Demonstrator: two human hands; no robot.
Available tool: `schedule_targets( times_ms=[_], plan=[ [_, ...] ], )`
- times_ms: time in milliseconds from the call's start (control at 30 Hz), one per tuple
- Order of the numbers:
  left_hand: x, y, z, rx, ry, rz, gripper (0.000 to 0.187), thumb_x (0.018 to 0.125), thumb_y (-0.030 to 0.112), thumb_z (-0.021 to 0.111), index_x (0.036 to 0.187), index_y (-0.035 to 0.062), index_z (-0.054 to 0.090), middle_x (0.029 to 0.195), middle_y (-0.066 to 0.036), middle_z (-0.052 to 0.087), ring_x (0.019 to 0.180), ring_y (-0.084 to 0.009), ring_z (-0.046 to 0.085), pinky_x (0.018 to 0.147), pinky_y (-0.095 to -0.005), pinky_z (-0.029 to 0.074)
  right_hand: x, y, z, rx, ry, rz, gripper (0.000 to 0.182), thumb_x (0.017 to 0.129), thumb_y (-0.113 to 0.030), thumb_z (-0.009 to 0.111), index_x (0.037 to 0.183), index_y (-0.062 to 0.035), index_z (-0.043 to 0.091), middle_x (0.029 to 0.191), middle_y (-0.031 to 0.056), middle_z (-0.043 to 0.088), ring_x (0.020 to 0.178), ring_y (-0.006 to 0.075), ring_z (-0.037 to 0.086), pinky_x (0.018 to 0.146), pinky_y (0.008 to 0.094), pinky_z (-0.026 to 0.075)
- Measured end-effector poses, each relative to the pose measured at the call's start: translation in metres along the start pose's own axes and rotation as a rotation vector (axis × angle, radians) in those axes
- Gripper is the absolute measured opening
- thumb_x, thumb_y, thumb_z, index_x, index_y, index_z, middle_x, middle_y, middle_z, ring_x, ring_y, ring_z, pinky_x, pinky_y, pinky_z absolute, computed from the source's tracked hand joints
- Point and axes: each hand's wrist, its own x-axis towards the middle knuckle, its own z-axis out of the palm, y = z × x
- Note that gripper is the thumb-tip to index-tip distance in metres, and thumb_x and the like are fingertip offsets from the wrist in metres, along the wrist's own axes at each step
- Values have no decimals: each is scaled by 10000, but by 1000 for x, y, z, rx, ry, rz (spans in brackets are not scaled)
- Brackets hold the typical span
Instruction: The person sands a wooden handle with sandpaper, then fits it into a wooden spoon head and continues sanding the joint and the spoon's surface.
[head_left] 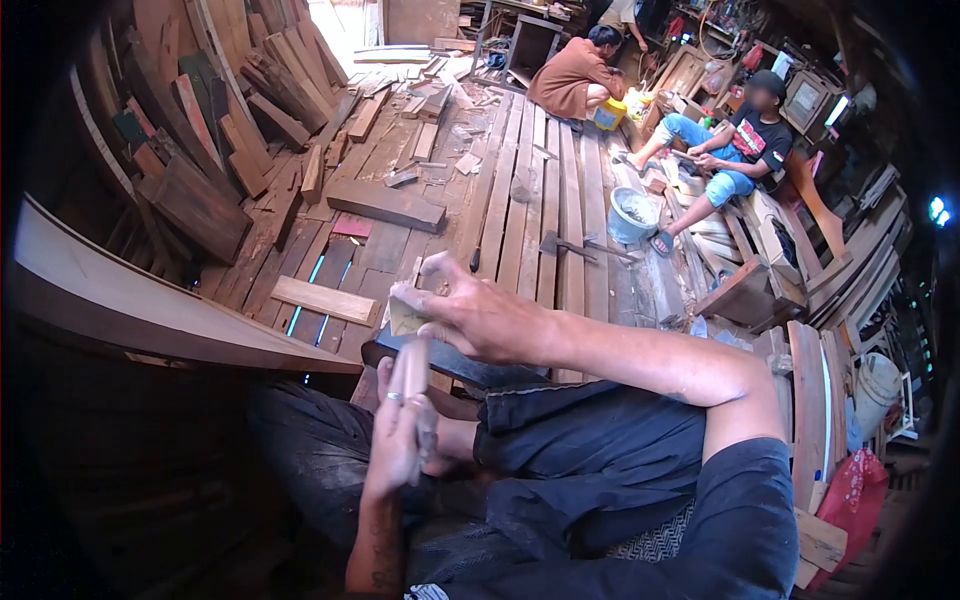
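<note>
My right hand (480, 315) reaches in from the right, its thumb and fingers closed on a small tan, flat-faced piece (406, 316). Just below it, my left hand (402, 425) is raised with a ring on one finger; its fingers are smeared by motion, and I cannot tell whether they hold anything. Both hands are close together over my lap. Behind them lies a dark, smooth-topped block (480, 372), partly covered by my right hand and forearm.
A pale board (325, 299) and a thick dark plank (385, 205) lie on the slatted floor. A hammer-like tool (565, 246) is near a light-blue bucket (632, 215). Boards (200, 120) lean at left. One person (750, 145) sits at right; another (575, 78) crouches farther back.
</note>
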Motion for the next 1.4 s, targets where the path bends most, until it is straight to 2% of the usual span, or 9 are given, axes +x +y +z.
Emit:
schedule_targets(
  times_ms=[33,367,467,567,700,833,967,1100,1400],
  plan=[
    [1,-3,3,42,-63,96,651,1097,170,453,1712,119,249,689,19,495,463,-67,418,400,-226,372,1,-1,2,-5,-8,-13,577,1040,-197,653,1581,-93,482,1462,388,415,996,522,723,969,524,609],
    [-2,0,-1,-13,20,45,651,1100,151,451,1714,130,235,723,3,504,480,-82,436,409,-249,397,0,-3,0,9,-61,8,599,1004,-159,672,1579,-134,508,1478,393,413,1027,520,719,980,532,603],
    [-1,-2,-5,-16,12,20,659,1101,157,453,1717,122,222,722,0,506,480,-80,433,416,-240,397,0,-13,-16,-20,-109,126,603,1005,-158,675,1583,-137,504,1475,392,416,989,508,730,957,528,614],
    [-4,3,1,15,-63,54,672,1098,178,459,1719,106,212,710,-1,504,479,-72,428,413,-221,383,0,-2,6,-46,19,-61,594,1026,-219,675,1588,-145,497,1469,390,421,943,492,741,924,522,628],
    [-2,12,-9,-63,35,93,670,1088,145,442,1718,98,218,706,2,497,491,-72,445,418,-222,390,-1,-9,-12,-65,-51,75,579,1029,-219,676,1574,-125,507,1439,366,445,934,491,743,910,525,634],
    [-3,2,3,41,-8,63,662,1091,141,434,1715,86,218,688,19,473,494,-68,431,417,-216,381,0,-8,0,-17,17,-55,593,1037,-238,668,1591,-142,480,1442,358,446,929,493,745,897,531,638],
    [0,8,-13,-59,12,88,661,1096,147,439,1718,102,219,689,11,484,491,-77,429,419,-231,386,1,-14,-15,-19,-100,123,586,1032,-215,671,1580,-125,487,1446,366,445,969,509,734,931,544,622],
    [-5,8,3,66,-46,68,654,1100,160,438,1716,100,225,683,12,475,490,-73,423,414,-231,380,-1,-4,3,-11,-9,-26,588,1047,-246,656,1596,-134,477,1450,367,443,951,499,738,933,551,615],
    [-6,10,4,11,20,77,652,1105,157,455,1715,113,231,699,11,487,476,-77,427,411,-240,384,1,-6,5,3,7,-50,558,1066,-262,620,1595,-143,487,1441,348,462,944,492,745,917,547,623]
  ],
)
